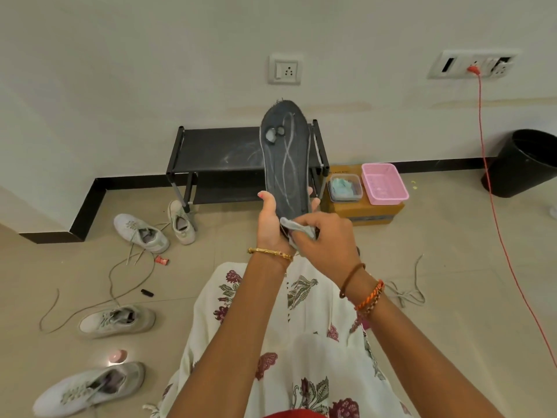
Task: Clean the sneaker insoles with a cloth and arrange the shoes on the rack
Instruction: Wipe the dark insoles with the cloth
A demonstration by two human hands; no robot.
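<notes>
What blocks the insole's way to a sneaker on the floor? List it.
Nothing visible. The left hand holds the dark insole upright in the air while the right hand presses a grey cloth to its lower end. The four white sneakers lie left of the person, openings uncovered.

Home interior, room corner; tiled floor [452, 267]; painted wall with switch socket [284, 69]; low shoe rack [217, 152]; scattered sneakers [141, 233]; black bin [524, 162]

Bare forearms, no sleeves. Thin gold bangle [270, 252] at left wrist; brown cord [351, 279] and orange-and-gold braided bands [370, 296] at right wrist. White garment [304, 342] printed with maroon flowers and green leaves over lap. Pink-painted left thumbnail.
</notes>
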